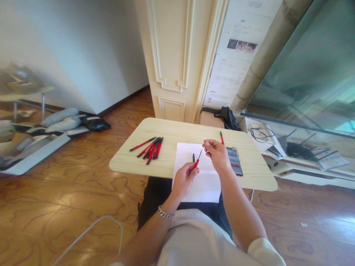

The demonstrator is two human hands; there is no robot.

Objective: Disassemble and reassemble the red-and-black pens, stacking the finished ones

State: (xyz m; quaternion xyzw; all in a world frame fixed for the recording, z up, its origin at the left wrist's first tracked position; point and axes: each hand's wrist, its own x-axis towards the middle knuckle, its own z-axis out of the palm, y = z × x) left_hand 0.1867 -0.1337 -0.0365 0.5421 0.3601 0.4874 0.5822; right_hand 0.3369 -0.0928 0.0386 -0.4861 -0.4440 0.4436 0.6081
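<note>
Over a white sheet of paper (203, 184), my left hand (184, 179) grips a red pen barrel (196, 163) with a thin dark refill sticking out of its upper end. Close to the refill's tip, my right hand (217, 153) has thumb and finger pinched together; whatever is between them is too small to name. A black pen part (193, 157) lies on the paper just beyond my left fingers. To the left, several red and black pens (152, 149) are piled on the table. One more red pen (222, 137) lies past my right hand.
A phone (235, 162) lies right of the paper on the small pale table (124, 159). Behind the table are a box with a black bag (229, 118) and a panelled door (172, 55). A low white stand (299, 177) with cables is at right; a white tray (41, 157) is on the floor at left.
</note>
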